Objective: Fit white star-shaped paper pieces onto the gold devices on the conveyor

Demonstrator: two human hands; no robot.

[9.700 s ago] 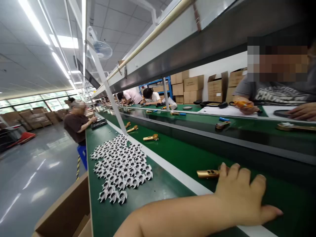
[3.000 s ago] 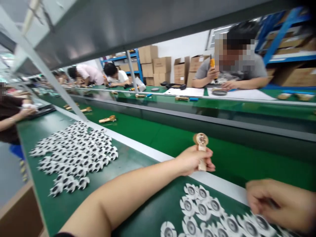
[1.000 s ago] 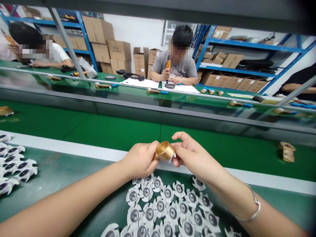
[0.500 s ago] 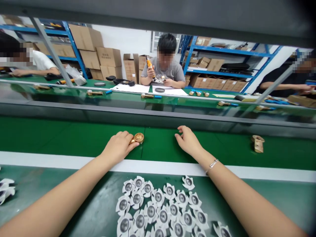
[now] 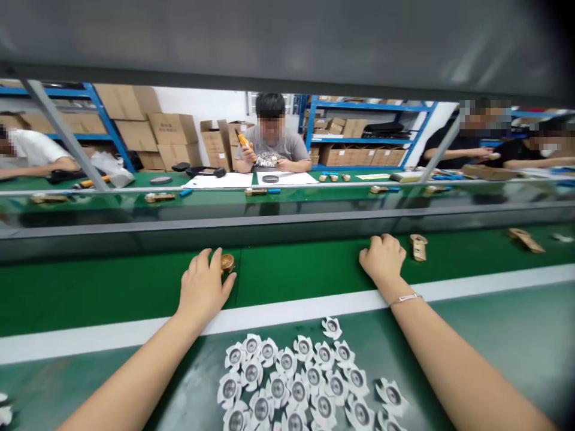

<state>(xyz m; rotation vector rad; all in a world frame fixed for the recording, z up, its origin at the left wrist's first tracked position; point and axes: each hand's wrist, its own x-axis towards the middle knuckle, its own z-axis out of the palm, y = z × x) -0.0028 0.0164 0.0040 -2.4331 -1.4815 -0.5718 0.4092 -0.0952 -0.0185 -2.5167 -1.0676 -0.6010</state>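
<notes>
gold part (image 5: 227, 262) mostly hidden behind left hand (image 5: 203, 286)

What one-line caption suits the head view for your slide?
Left hand resting on a gold part on the green belt, right hand beside another gold part.

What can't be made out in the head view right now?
- Gold part: mostly hidden behind the left hand; whether it is gripped cannot be told.
- Right hand: seen from the back, palm hidden; anything under it is unseen.
- Gold piece beside the right hand: too small for detail.
- White fan pieces: bottom edge cuts off the pile.
- Upper view: blocked by the blurred grey shelf.
</notes>
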